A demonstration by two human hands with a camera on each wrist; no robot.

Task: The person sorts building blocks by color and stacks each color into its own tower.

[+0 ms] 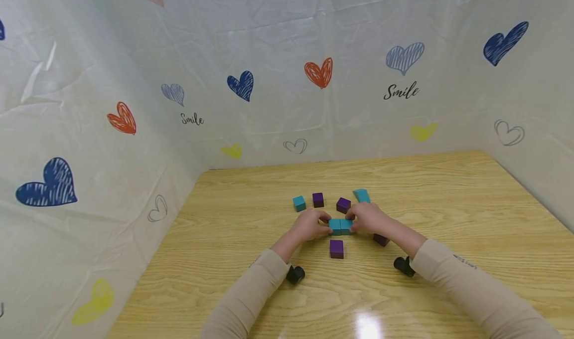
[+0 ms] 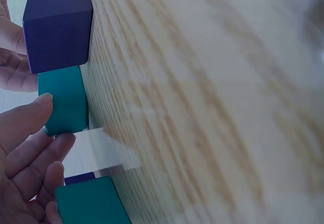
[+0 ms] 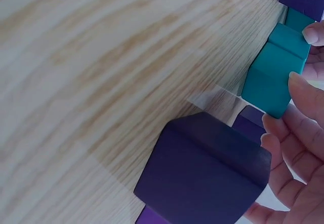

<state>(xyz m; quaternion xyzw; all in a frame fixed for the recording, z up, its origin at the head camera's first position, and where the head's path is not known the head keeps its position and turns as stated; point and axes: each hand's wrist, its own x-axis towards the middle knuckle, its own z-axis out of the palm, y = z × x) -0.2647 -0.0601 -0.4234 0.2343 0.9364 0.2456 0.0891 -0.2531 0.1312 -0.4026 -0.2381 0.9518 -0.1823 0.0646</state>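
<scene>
From the head cam, my left hand (image 1: pixel 310 225) and right hand (image 1: pixel 366 217) are meeting in the middle of the table (image 1: pixel 448 214), each pinching one of two teal cubes — the left cube (image 1: pixel 334 226) and the right cube (image 1: pixel 346 225) sit side by side, touching, flat on the wood. Behind them there's a loose row: a teal block (image 1: pixel 299 203), a purple block (image 1: pixel 318 199), another purple one (image 1: pixel 343 205) and a teal one at the far right (image 1: pixel 361 195). A purple cube (image 1: pixel 336 249) sits just in front of the pair, nearer me, and one more purple block (image 1: pixel 381 239) peeks out under my right wrist. Heart-print sheets (image 1: pixel 134 104) wall the table in on three sides. Left wrist cam: view is tipped sideways, my fingers (image 2: pixel 25 127) are curled against a teal cube (image 2: pixel 65 100), thumb on one face and fingertips on another, so that's a pinch, with a purple cube (image 2: pixel 58 27) right next to it and another teal face (image 2: pixel 91 203) at the bottom edge. Right wrist cam: my fingertips (image 3: pixel 298 89) grip the teal pair (image 3: pixel 276 72) from the side — a big purple block (image 3: pixel 202 173) fills the foreground, close to the lens and apart from the teal ones.
</scene>
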